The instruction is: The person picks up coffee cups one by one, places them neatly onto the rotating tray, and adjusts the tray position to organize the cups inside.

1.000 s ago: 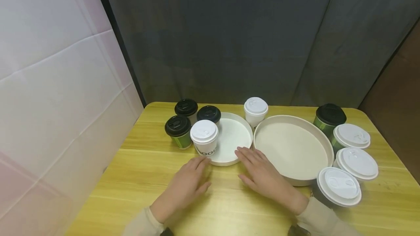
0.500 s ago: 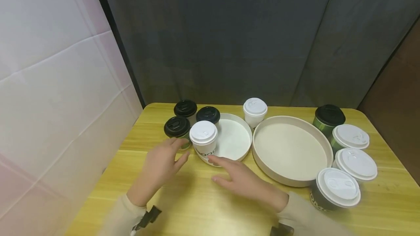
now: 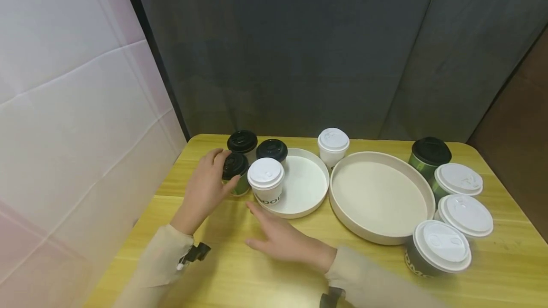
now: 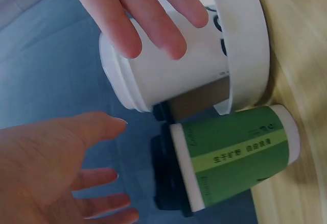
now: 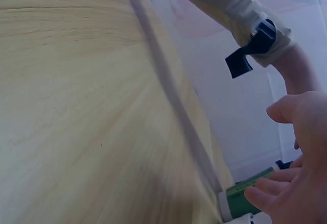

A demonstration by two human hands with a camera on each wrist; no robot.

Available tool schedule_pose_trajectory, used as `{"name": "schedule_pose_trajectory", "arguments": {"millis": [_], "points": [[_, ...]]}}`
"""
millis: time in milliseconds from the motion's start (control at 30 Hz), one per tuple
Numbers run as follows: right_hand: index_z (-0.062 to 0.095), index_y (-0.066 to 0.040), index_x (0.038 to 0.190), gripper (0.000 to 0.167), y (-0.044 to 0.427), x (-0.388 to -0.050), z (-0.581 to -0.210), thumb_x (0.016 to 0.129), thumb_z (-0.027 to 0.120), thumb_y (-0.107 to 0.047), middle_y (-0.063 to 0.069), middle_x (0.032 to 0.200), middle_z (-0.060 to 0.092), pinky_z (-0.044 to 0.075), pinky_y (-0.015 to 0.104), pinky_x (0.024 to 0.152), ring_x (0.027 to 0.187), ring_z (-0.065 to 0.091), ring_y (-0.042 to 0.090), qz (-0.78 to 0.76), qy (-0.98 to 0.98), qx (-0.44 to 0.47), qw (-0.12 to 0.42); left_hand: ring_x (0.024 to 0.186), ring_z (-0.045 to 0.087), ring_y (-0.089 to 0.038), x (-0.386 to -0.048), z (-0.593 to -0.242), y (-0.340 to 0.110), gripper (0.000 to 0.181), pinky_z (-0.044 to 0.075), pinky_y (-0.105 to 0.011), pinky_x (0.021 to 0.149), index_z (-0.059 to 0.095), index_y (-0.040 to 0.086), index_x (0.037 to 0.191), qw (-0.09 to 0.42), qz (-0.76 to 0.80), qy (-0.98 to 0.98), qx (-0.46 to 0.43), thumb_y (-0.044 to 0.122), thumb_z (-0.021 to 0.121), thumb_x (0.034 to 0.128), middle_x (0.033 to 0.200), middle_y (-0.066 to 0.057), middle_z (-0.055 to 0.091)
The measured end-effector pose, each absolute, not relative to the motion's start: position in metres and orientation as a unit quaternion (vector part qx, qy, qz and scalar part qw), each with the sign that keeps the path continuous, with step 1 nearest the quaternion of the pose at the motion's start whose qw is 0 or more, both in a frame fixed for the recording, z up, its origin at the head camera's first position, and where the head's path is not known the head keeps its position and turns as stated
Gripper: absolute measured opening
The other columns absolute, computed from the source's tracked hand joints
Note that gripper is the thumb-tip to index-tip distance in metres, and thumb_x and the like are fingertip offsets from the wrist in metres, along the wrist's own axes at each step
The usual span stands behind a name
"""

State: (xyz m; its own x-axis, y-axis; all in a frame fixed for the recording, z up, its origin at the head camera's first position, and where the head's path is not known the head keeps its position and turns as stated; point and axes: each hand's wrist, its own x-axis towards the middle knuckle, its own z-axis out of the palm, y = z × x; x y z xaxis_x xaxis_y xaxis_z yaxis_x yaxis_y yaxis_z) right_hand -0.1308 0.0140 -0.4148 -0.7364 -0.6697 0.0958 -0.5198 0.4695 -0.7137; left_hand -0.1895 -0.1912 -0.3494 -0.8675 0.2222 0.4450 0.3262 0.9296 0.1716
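At the left of the head view, my left hand is spread beside a green cup with a black lid. The left wrist view shows that green cup upright on the table, with a gap between its lid and the thumb side of my left hand. My right hand hovers in front of the small white tray, fingers extended and holding nothing. A white-lidded cup stands at that tray's left side. In the right wrist view my right hand has its fingers loosely bent.
Two more black-lidded cups stand behind. A white cup is at the back between the small tray and a larger beige tray. Several lidded cups line the right side. A pale wall hangs at left, dark cloth behind.
My left hand has moved left and away from me, to the front-left black-lidded cup. My right hand has moved left from the small tray's right front. The cups and trays look unmoved.
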Motion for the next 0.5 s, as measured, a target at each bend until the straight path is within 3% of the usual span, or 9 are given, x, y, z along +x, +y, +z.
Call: {"name": "schedule_pose_trajectory", "arguments": {"millis": [167,500], "points": [[0.007,-0.008,0.16,0.084,-0.001,-0.137,-0.423,0.098,0.056,-0.037,0.014,0.167,0.015,0.025,0.047,0.124,0.154,0.021,0.03,-0.421,0.839,-0.324,0.117,0.128,0.05,-0.048,-0.203,-0.355,-0.195,0.077,0.047,-0.059,0.105,0.045,-0.005,0.141,0.182,-0.114,-0.969,-0.123,0.032,0.079,0.0823,0.141,-0.031,0.049],[0.007,-0.005,0.159,0.086,-0.021,-0.145,-0.428,0.095,0.057,-0.034,0.02,0.165,0.015,0.026,0.05,0.124,0.153,0.021,0.034,-0.449,0.842,-0.275,0.121,0.126,0.052,-0.048,-0.216,-0.364,-0.201,0.087,0.047,-0.06,0.104,0.039,-0.006,0.145,0.127,-0.127,-0.978,-0.103,0.04,0.078,0.0828,0.143,-0.031,0.049]]}}
